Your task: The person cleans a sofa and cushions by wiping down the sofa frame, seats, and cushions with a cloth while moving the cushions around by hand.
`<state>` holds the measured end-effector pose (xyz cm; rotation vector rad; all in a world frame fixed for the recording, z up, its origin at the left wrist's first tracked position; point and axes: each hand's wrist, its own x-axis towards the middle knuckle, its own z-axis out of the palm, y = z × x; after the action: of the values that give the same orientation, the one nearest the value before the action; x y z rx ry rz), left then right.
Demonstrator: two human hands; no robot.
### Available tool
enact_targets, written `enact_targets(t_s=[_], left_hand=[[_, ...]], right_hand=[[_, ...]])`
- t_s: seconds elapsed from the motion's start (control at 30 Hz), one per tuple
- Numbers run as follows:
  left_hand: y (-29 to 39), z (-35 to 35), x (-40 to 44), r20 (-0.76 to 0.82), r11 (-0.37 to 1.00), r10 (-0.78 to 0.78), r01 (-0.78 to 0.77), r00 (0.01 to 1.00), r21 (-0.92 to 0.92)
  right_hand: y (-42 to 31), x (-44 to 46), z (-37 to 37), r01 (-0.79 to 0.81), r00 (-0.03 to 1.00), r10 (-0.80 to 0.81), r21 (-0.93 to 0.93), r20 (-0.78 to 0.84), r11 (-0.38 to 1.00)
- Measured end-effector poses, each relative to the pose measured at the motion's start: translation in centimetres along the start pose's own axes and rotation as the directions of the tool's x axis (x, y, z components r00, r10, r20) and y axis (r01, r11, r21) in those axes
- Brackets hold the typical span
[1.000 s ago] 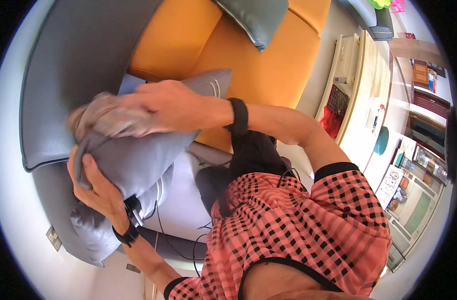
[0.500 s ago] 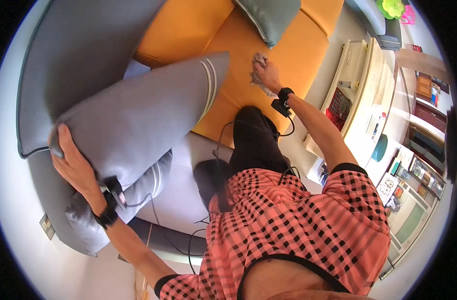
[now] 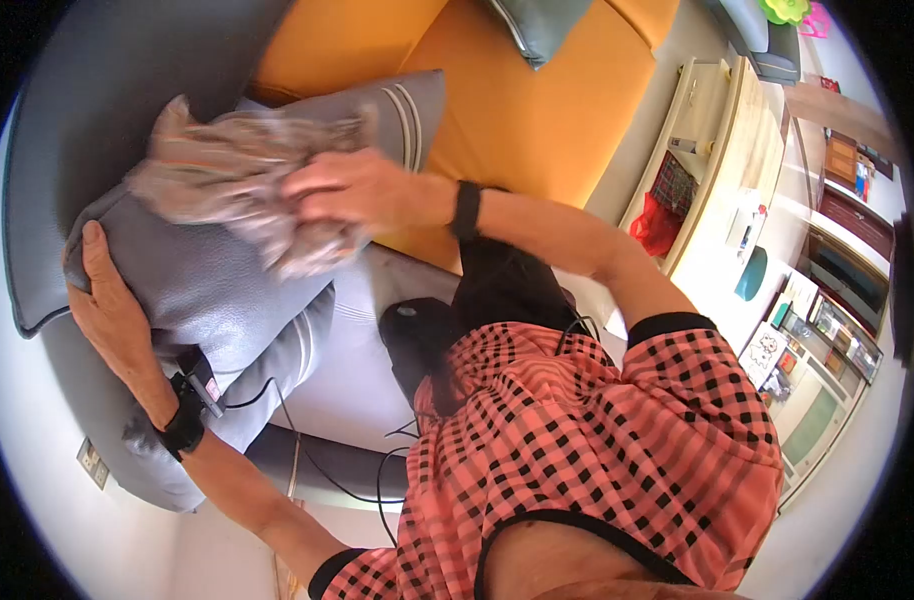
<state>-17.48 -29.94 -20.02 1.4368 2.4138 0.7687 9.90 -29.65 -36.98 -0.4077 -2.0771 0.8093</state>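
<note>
A grey cushion (image 3: pixel 212 290) with two pale stripes near one end leans across the sofa. At its left end, my left hand (image 3: pixel 117 315) grips the corner, thumb on the upper face and the other fingers largely hidden at the edge. My right hand (image 3: pixel 352 190), blurred by motion, is closed on a crumpled beige-brown cloth (image 3: pixel 242 180) spread over the middle of the cushion. The cloth covers much of that upper face. Each wrist wears a black band, and a small cabled box sits by the left one.
The sofa has an orange seat (image 3: pixel 537 110) and a grey backrest (image 3: pixel 147 80). A dark green-grey cushion (image 3: pixel 542 25) lies at the far end, and another grey cushion (image 3: pixel 297 350) is below the held one. A pale wooden table (image 3: pixel 742 150) stands to the right. Black cables hang by my lap.
My right hand has swept left with the cloth, from above the orange seat onto the grey cushion. The cloth has spread out. My left hand still grips the cushion's corner.
</note>
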Motion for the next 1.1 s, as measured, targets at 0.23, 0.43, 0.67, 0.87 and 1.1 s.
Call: enact_targets(t_s=[0.23,0.43,0.67,0.87,1.1], left_hand=[[-0.1,-0.1,0.3,-0.011,0.996,-0.094,0.094,0.996,-0.004],[-0.9,-0.5,0.1,-0.031,0.999,-0.041,0.042,0.999,0.034],[0.8,-0.6,-0.3,-0.046,0.990,-0.140,0.141,0.989,0.021],[-0.2,0.1,-1.3,-0.089,0.996,-0.049,0.056,0.995,0.075],[0.6,0.0,-0.9,-0.067,0.998,-0.055,0.054,0.996,-0.020]], right_hand=[[10.7,-25.2,-5.4,-0.791,0.513,0.859,-0.392,-0.007,0.469],[9.0,-12.9,-10.5,-0.858,0.401,0.776,0.096,-0.488,0.504],[12.9,-8.4,-5.8,-0.856,0.498,0.771,-0.081,-0.397,0.511],[6.8,-15.8,4.3,-0.592,0.123,0.701,0.515,-0.702,0.620],[-0.1,-26.3,8.2,-0.992,-0.120,0.991,0.046,-0.060,-0.117]])
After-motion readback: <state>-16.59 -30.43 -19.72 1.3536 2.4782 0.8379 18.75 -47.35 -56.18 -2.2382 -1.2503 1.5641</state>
